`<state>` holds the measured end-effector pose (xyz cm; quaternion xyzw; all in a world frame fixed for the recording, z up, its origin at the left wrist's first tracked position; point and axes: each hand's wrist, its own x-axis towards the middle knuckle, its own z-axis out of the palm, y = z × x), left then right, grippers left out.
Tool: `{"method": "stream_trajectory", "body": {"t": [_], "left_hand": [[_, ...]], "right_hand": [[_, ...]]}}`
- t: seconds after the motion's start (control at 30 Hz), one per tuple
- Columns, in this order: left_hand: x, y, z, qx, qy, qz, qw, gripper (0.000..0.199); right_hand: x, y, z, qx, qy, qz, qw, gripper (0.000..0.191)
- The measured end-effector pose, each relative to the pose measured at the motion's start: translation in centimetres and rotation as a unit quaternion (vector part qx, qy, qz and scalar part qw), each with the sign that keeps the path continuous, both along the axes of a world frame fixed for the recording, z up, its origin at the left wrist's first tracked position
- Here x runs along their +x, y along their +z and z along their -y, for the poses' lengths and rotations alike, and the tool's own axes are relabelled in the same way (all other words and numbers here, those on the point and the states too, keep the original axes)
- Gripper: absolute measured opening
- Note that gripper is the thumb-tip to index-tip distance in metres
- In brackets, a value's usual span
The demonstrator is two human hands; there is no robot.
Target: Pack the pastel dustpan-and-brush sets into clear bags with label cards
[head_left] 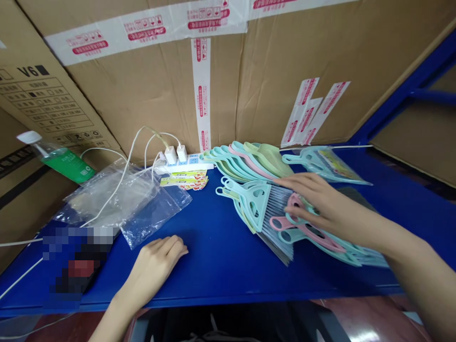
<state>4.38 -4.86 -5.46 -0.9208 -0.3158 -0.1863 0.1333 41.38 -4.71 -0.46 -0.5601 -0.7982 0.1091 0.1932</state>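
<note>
My left hand (160,259) rests on the blue tabletop with its fingers curled in; nothing shows in it. Over the right side of the table, my right hand (317,197) stretches its fingers out, thumb apart, above a pile of small hand brushes. A pink brush (322,239) lies under it among light blue ones; whether the hand touches them I cannot tell. To its left is a stack of brushes topped by a light blue brush (257,202) with grey bristles. Behind them leans a row of dustpans (245,164) in light blue, pink and green.
A light blue dustpan in a clear bag (327,164) lies at the back right. Clear plastic bags (117,194), white cables and a power strip (192,164) occupy the left, with colourful packets (185,179) and a green-labelled bottle (67,164). Cardboard boxes (149,85) wall the back.
</note>
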Motion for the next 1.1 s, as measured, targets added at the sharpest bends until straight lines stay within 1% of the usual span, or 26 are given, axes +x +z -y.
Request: {"method": "stream_trajectory", "body": {"t": [0.1,0.17,0.3,0.4,0.5,0.6,0.73,0.8,0.97,1.1], "left_hand": [[0.1,0.5,-0.4,0.007,-0.014,-0.018,1.000,0.045],[0.2,0.9,-0.6,0.010,-0.023,-0.029,0.999,0.047],[0.4,1.8,-1.1,0.025,-0.038,-0.059,0.997,0.048],[0.4,2.3,-1.5,0.028,-0.053,-0.082,0.995,0.047],[0.4,2.7,-2.1,0.029,-0.069,-0.108,0.991,0.049],[0.6,3.3,-2.6,0.031,-0.080,-0.124,0.989,0.048],[0.9,4.2,-3.2,0.043,-0.086,-0.128,0.987,0.045],[1.0,4.4,-3.5,0.046,-0.090,-0.125,0.987,0.045],[1.1,3.9,-4.2,0.046,-0.080,-0.114,0.989,0.045],[0.6,3.2,-4.6,0.044,-0.074,-0.096,0.992,0.043]], "right_hand": [[0.7,-1.0,1.4,-0.050,0.045,0.005,0.998,0.059],[1.0,-1.6,1.8,-0.062,0.072,0.030,0.995,0.054],[1.0,-1.8,2.2,-0.040,0.106,0.068,0.991,0.043],[0.8,-1.8,2.4,-0.022,0.116,0.076,0.990,0.036],[0.7,-2.2,2.2,-0.002,0.123,0.075,0.990,0.025],[0.6,-2.4,2.0,0.002,0.127,0.058,0.990,0.022],[0.7,-2.4,1.5,-0.003,0.124,0.020,0.992,0.024],[0.7,-2.5,1.3,-0.001,0.118,0.013,0.993,0.025],[0.6,-3.2,0.5,0.017,0.090,0.016,0.996,0.029],[0.1,-3.0,-0.3,0.025,0.067,0.007,0.997,0.029]]}}
